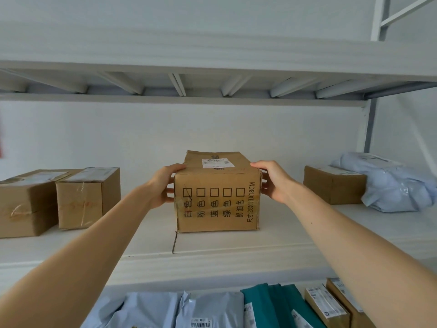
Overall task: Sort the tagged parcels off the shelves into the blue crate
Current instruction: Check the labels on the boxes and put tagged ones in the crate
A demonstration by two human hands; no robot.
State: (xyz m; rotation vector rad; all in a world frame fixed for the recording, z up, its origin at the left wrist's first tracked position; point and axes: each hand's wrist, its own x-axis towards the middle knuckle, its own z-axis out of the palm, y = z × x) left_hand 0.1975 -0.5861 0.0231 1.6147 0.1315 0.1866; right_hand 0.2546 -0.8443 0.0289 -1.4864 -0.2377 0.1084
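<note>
A brown cardboard parcel [217,200] with a white shipping label on top and printed squares and characters on its near face stands on the white shelf board [212,249] in the middle. My left hand [163,185] presses against its left side, thumb on the top edge. My right hand [274,181] grips its right side the same way. The parcel's bottom rests on the shelf. The blue crate is out of view.
Two taped cardboard boxes [87,197] [26,204] stand at the left, a smaller box [333,184] and a pale blue mailer bag [397,185] at the right. On the shelf below lie grey mailers [208,308], a teal mailer [272,304] and labelled boxes [326,306].
</note>
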